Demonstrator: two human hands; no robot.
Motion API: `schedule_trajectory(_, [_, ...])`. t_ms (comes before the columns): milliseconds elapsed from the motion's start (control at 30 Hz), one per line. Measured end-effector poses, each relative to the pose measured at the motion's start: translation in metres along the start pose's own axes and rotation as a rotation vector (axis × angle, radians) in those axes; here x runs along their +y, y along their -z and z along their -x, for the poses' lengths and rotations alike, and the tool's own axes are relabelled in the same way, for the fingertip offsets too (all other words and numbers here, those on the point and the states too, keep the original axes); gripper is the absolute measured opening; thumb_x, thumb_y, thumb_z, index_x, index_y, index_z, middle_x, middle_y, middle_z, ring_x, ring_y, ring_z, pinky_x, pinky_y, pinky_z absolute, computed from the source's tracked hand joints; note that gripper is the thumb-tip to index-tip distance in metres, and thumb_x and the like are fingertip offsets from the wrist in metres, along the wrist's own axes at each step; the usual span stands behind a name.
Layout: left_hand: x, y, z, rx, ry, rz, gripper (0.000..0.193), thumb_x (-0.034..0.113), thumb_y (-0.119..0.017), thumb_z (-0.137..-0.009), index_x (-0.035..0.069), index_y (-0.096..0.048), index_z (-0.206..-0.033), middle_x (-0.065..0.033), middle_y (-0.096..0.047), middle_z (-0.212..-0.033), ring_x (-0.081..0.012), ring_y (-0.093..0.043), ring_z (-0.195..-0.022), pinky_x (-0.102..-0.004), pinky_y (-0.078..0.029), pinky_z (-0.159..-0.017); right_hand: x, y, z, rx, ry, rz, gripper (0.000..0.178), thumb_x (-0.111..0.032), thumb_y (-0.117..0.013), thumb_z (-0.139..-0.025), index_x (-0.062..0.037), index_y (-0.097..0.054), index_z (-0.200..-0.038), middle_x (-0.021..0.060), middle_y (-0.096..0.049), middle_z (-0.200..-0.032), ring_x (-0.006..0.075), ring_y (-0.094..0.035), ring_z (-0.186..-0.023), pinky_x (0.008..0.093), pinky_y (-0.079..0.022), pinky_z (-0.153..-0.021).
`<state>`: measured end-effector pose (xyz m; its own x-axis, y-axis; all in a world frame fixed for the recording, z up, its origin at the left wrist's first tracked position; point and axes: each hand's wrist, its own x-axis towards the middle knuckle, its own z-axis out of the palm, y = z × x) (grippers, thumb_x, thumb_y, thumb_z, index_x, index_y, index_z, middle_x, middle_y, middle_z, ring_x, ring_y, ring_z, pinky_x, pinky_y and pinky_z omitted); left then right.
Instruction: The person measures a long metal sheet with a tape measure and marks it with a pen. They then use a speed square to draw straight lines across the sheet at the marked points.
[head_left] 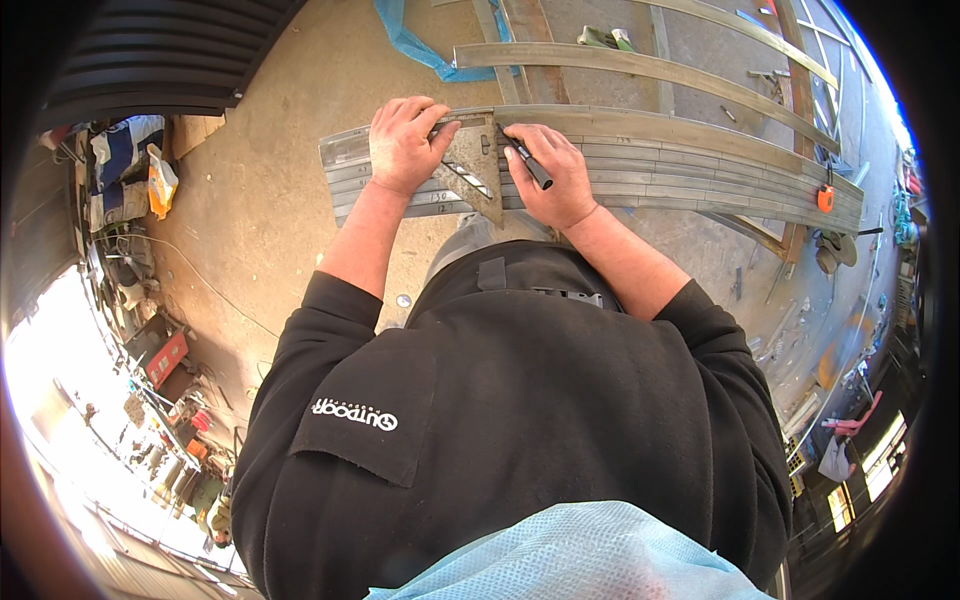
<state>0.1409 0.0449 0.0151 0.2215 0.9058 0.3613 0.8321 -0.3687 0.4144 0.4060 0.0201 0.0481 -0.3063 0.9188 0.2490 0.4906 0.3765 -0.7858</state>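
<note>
Several long grey metal bars [660, 165] lie side by side in front of me, with handwritten marks on their left part. A worn metal triangle square [480, 160] rests across them, its straight edge running over the bars. My left hand [405, 145] is closed on the square's left side, pressing it against the bars, with the fingers over the far edge. In my right hand [555, 180] is a black marker pen [530, 166], its tip by the square's upright edge near the far bar. An orange tape measure [826, 198] hangs at the bars' right end.
More metal bars [640, 66] stretch across beyond, on a support frame. Gloves [606, 39] lie behind them, and blue plastic sheeting [410, 42] at the far left. A yellow-and-white bag [161, 183] and a red box [167, 360] sit left; a black corrugated panel [160, 62] stands far left.
</note>
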Motion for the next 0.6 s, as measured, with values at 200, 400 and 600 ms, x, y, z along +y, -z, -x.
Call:
schedule_trajectory(200, [-0.0019,-0.0018,0.0006,0.012,-0.016,-0.008,0.025,0.031,-0.093,-0.088,0.015,-0.084,-0.106,-0.0015,-0.079,-0.11,-0.0285,-0.073,-0.108,-0.0459,-0.058,-0.094,-0.0007,0.0011,0.0,-0.008,0.006,0.018,0.026,-0.012,-0.075,-0.102,-0.0086,-0.072,-0.127,0.0144,-0.078,-0.119,0.041,-0.074,-0.114,0.0498,-0.06,-0.097])
schedule_trajectory(400, [-0.0028,-0.0018,0.0006,0.013,-0.019,-0.007,0.024,0.03,-0.093,-0.088,0.015,-0.084,-0.105,-0.0016,-0.078,-0.11,-0.0287,-0.074,-0.108,-0.0461,-0.058,-0.095,-0.0008,0.0015,-0.0012,-0.026,0.023,0.045,0.025,-0.012,-0.075,-0.102,-0.0084,-0.072,-0.128,0.0142,-0.078,-0.119,0.0401,-0.074,-0.114,0.0491,-0.061,-0.098])
schedule_trajectory(600, [-0.0031,-0.0028,0.0013,0.011,-0.014,-0.004,0.024,0.03,-0.092,-0.088,0.015,-0.084,-0.105,-0.0015,-0.079,-0.11,-0.0287,-0.074,-0.108,-0.0462,-0.058,-0.095,-0.0001,0.0004,-0.0021,-0.042,0.03,0.079,0.026,-0.013,-0.075,-0.103,-0.0091,-0.072,-0.128,0.0135,-0.078,-0.12,0.039,-0.074,-0.114,0.0486,-0.06,-0.098])
